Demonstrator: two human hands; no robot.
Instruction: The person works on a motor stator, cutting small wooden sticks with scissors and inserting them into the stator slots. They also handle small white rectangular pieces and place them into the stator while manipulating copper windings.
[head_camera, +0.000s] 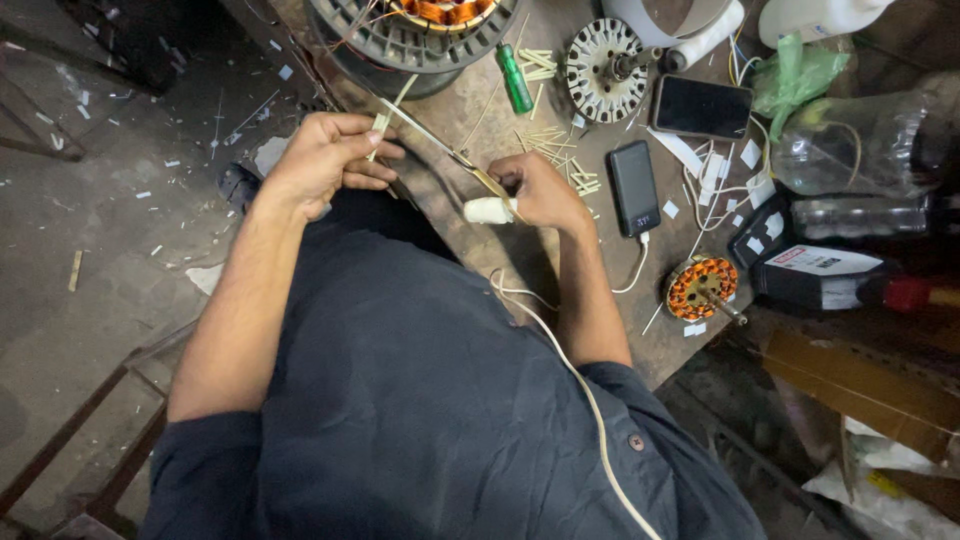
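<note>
**Two hands, one pair of scissors, one thin pale strip over a cluttered surface**

The left hand (325, 160) pinches a narrow cream strip (380, 122) between thumb and fingertips, its grip closed on it, while the right hand (535, 190) (one finger wrapped in white bandage) is clenched on the handles of the scissors (440, 145), whose blades reach toward the strip just above the lap. The strip looks light, thin and easily bent or creased, so it probably wants holding close to the cut. The scissors seem stiff and sharp, safest taken by the handles. Nearby on the surface (470, 240) lie more cut strips (550, 145), a green screwdriver (515, 80) and a black power bank (634, 187).
</note>
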